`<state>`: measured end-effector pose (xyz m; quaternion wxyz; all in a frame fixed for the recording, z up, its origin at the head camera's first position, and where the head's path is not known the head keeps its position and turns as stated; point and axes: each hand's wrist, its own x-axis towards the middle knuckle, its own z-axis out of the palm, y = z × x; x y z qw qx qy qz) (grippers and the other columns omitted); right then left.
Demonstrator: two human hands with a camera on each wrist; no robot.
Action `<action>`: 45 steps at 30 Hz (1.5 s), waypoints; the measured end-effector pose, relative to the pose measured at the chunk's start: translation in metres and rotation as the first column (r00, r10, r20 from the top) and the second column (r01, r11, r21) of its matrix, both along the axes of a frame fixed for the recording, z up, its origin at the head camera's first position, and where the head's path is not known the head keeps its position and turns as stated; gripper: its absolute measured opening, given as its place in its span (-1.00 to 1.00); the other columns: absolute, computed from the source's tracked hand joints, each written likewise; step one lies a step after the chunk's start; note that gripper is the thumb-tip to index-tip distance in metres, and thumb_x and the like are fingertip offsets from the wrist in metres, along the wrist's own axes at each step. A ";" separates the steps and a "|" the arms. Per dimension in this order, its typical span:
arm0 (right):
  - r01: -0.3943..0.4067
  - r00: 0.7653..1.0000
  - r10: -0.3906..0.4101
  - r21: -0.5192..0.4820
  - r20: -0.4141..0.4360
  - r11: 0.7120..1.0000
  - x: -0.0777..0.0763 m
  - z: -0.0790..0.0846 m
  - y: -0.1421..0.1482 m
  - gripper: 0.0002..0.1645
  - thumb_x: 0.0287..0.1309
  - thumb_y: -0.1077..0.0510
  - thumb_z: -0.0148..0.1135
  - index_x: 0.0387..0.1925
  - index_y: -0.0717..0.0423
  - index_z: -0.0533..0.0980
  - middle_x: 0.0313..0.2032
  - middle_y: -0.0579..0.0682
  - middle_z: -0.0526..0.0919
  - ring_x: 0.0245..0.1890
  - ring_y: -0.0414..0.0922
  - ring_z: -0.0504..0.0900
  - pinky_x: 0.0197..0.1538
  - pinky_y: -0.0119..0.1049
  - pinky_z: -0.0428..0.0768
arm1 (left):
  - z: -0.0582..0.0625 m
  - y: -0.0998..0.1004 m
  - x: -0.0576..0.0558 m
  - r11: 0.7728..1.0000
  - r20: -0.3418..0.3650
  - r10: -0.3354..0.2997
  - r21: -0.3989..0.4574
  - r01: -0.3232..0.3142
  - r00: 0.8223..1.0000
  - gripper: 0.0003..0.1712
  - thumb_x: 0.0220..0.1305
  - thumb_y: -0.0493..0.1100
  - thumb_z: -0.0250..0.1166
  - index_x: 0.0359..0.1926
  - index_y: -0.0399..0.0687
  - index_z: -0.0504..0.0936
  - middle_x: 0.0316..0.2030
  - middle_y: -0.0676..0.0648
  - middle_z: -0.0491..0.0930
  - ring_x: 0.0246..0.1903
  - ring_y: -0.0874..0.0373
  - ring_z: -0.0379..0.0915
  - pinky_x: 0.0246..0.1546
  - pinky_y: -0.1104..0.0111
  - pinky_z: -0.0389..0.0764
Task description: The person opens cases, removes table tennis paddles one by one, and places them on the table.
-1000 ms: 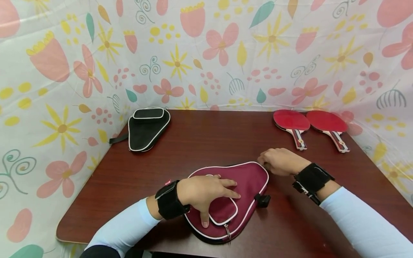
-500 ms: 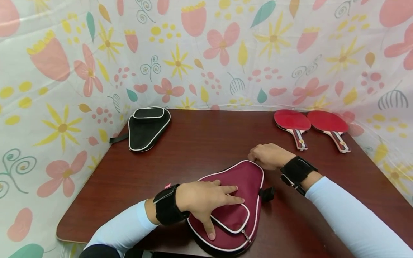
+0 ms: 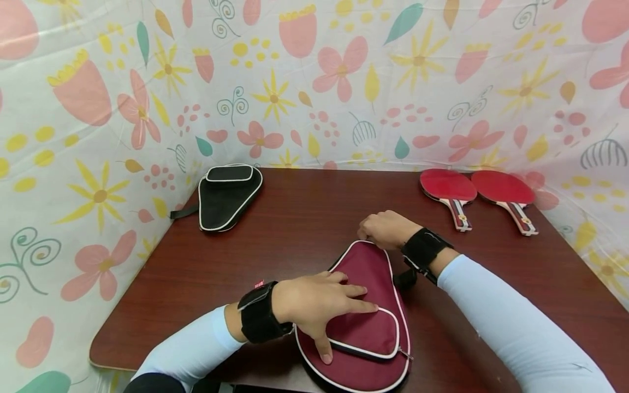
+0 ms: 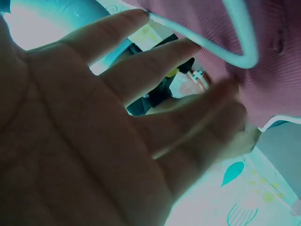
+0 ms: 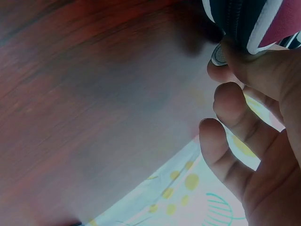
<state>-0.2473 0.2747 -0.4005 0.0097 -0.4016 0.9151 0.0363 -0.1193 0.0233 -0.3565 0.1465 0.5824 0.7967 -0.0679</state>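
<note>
A maroon table tennis paddle case (image 3: pixel 366 278) with white piping lies near the front of the table, its narrow end pointing away. My left hand (image 3: pixel 316 305) rests on its face with fingers spread, beside the small front pocket; the left wrist view shows the straight fingers (image 4: pixel 155 70) against the maroon cloth. At the narrow tip is my right hand (image 3: pixel 388 229). In the right wrist view its thumb and index finger pinch a small metal zipper pull (image 5: pixel 218 55) beside the dark zipper (image 5: pixel 233 19). Most of the zipper track is hidden.
A black paddle case (image 3: pixel 226 199) with a strap lies at the back left. Two red paddles (image 3: pixel 448 185) lie side by side at the back right. Behind the brown table (image 3: pixel 304 213) hangs a flower-patterned cloth (image 3: pixel 295 82).
My right hand has moved left along with the narrow tip of the maroon case. The case has turned counterclockwise, its wide end swinging right under my left hand, which stays spread on it.
</note>
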 end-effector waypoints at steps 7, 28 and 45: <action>-0.028 1.000 0.028 -0.002 -0.003 1.000 -0.006 -0.001 -0.014 -0.53 0.11 0.44 0.26 -0.61 -0.22 0.47 -0.48 -0.27 0.51 -0.58 -0.24 0.36 -0.49 -0.30 0.39 | -0.008 0.003 -0.001 0.991 0.095 0.130 -0.036 -0.127 0.987 0.40 -0.19 0.48 0.57 0.62 0.51 -0.01 0.61 -0.07 -0.04 0.54 -0.36 -0.15 0.47 0.02 0.15; 0.026 1.000 -0.024 -0.082 0.018 0.996 0.006 -0.002 0.011 -0.67 0.29 0.27 0.31 -0.48 -0.24 0.59 -0.42 -0.27 0.60 -0.43 -0.23 0.54 -0.42 -0.26 0.50 | -0.013 0.011 -0.002 0.983 0.113 0.176 -0.066 -0.170 0.978 0.44 -0.27 0.51 0.59 0.62 0.39 0.07 0.61 -0.16 -0.08 0.50 -0.45 -0.10 0.33 -0.04 0.38; 0.120 0.988 -0.103 -0.160 0.113 0.980 0.052 -0.001 0.036 -0.60 0.22 0.35 0.32 -0.57 -0.18 0.49 -0.54 -0.31 0.40 -0.54 -0.32 0.35 -0.47 -0.36 0.38 | -0.015 0.011 0.003 0.982 0.061 0.185 -0.053 -0.181 0.981 0.44 -0.29 0.52 0.59 0.61 0.40 0.09 0.61 -0.15 -0.04 0.50 -0.45 -0.10 0.36 -0.01 0.35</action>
